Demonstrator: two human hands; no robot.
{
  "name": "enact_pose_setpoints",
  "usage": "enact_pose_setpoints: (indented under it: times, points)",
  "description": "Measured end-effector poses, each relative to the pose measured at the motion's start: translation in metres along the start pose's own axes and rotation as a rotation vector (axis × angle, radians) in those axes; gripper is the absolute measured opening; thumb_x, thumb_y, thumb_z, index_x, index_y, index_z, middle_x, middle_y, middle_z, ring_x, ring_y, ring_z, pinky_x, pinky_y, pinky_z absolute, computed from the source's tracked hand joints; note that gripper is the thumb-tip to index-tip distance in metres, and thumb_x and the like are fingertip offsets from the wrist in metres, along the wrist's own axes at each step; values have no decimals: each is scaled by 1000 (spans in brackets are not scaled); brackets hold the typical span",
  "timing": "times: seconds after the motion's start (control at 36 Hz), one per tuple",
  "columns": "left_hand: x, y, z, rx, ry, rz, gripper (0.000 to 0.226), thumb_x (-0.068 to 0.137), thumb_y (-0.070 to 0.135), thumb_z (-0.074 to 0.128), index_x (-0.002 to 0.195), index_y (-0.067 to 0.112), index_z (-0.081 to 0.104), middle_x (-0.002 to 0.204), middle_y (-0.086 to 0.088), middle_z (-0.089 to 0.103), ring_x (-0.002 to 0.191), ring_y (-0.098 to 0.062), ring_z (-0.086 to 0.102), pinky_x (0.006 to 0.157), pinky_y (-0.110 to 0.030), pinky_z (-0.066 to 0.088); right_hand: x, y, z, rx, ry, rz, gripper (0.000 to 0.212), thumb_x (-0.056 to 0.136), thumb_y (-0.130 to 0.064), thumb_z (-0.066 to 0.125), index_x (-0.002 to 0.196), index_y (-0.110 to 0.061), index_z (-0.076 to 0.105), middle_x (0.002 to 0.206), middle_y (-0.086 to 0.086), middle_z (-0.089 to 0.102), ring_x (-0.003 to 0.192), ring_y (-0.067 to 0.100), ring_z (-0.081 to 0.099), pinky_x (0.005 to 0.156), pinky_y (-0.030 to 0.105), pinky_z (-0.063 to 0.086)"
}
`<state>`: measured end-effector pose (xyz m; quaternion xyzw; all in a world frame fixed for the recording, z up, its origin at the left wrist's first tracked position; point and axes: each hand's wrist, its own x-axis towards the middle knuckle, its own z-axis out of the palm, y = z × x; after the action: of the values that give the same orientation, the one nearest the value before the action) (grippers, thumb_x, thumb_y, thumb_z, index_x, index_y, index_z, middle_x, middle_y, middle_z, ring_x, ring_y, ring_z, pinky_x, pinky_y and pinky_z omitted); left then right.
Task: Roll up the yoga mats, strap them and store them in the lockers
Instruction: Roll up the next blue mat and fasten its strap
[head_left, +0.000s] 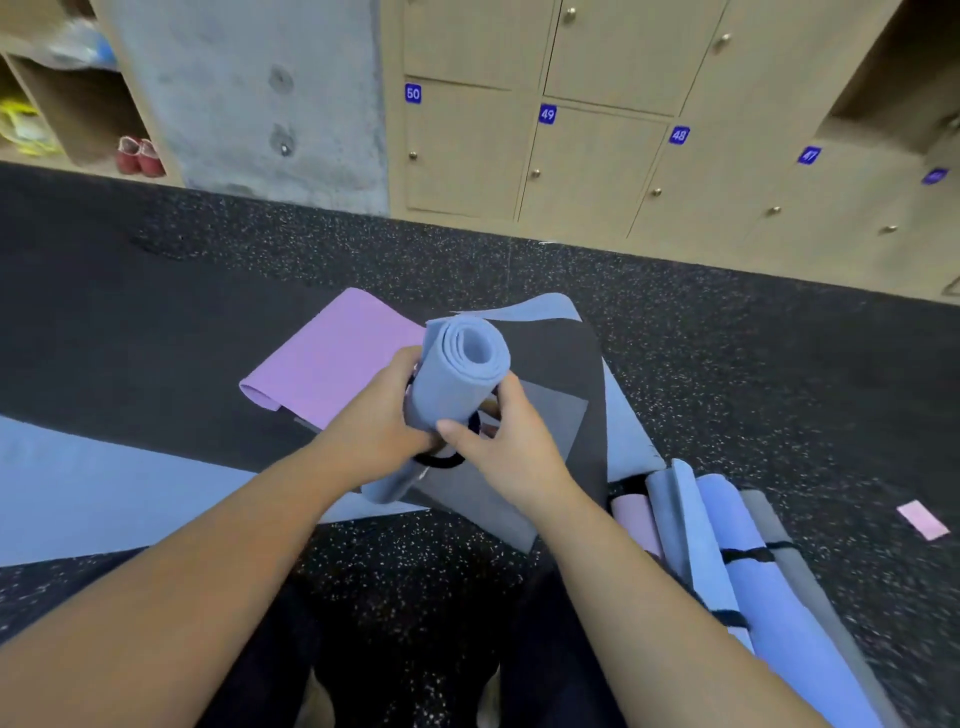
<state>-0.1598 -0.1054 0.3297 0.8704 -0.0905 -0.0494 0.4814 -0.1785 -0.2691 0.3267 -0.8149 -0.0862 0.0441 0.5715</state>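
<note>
A rolled blue-grey yoga mat (457, 374) is held up on end in the middle of the head view, its spiral end facing me. My left hand (384, 415) grips its left side. My right hand (498, 436) holds its right side, thumb on the front, fingers at a black strap (439, 460) looped around the roll's lower part. Wooden lockers (587, 156) numbered 50 to 47 line the far wall, doors closed.
Flat mats lie on the speckled black floor below my hands: a pink mat (332, 358), a dark grey mat (561, 364) and a blue mat (78, 483) at left. Several rolled, strapped mats (743, 571) lie at right. A concrete pillar (249, 93) and shoe shelves stand at far left.
</note>
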Motion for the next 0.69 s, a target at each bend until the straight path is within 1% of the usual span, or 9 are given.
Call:
enact_pose_setpoints:
  times: [0.11, 0.17, 0.25, 0.36, 0.42, 0.47, 0.53, 0.61, 0.69]
  points:
    - [-4, 28, -2, 12, 33, 67, 78, 71, 12, 83, 128, 32, 34, 122, 15, 50, 112, -2, 48, 84, -19, 43, -16, -10, -21, -100, 17, -45, 59, 86, -20, 71, 113, -55, 31, 118, -41, 40, 104, -22, 44, 84, 1, 38]
    - [-6, 44, 0, -3, 36, 96, 76, 71, 11, 83, 127, 30, 36, 122, 14, 50, 112, -3, 48, 84, -13, 40, -26, -14, -33, -114, 30, -64, 60, 85, -21, 72, 118, -53, 32, 119, -41, 38, 105, -23, 42, 82, -1, 35]
    - [-7, 65, 8, -36, 45, 112, 77, 72, 10, 82, 130, 28, 35, 119, 16, 48, 105, 3, 48, 75, -4, 37, -38, -15, -48, -113, 72, -90, 68, 83, -19, 75, 136, -32, 35, 125, -30, 40, 111, -18, 40, 82, -4, 31]
    - [-11, 89, 30, -81, 33, 141, 84, 72, 8, 82, 135, 30, 30, 117, 21, 46, 99, 13, 46, 73, -1, 37, -54, -13, -68, -88, 126, -123, 67, 81, -7, 75, 119, -45, 35, 118, -40, 39, 106, -31, 38, 83, -4, 32]
    - [-12, 98, 44, -105, 20, 141, 88, 71, 9, 83, 137, 29, 28, 119, 20, 47, 106, 2, 49, 82, -11, 41, -62, -12, -77, -86, 149, -130, 70, 79, -7, 75, 116, -51, 36, 116, -42, 44, 111, -24, 42, 86, 2, 37]
    - [-10, 107, 57, -119, -3, 145, 92, 69, 9, 84, 140, 25, 27, 125, 12, 48, 115, -7, 50, 93, -27, 46, -69, -9, -84, -85, 193, -107, 73, 74, -17, 76, 126, -51, 37, 126, -33, 48, 121, -9, 46, 97, 19, 42]
    - [-9, 116, 71, -135, -34, 165, 93, 69, 10, 84, 140, 24, 24, 125, 15, 46, 115, -3, 49, 95, -22, 44, -77, -5, -95, -100, 229, -111, 80, 72, -26, 75, 139, -40, 34, 137, -15, 46, 128, 5, 45, 103, 37, 44]
    - [-6, 128, 96, -189, -49, 169, 94, 71, 9, 84, 135, 29, 19, 115, 30, 39, 101, 19, 44, 76, 0, 40, -88, 6, -115, -159, 283, -97, 89, 73, -23, 77, 147, -32, 28, 144, -9, 41, 132, 8, 41, 105, 40, 42]
    - [-2, 133, 125, -228, -39, 162, 99, 67, 16, 87, 140, 25, 19, 116, 29, 42, 111, 5, 50, 87, -15, 45, -97, 24, -132, -183, 335, -62, 94, 70, -32, 76, 149, -29, 26, 145, -6, 41, 133, 10, 41, 104, 42, 43]
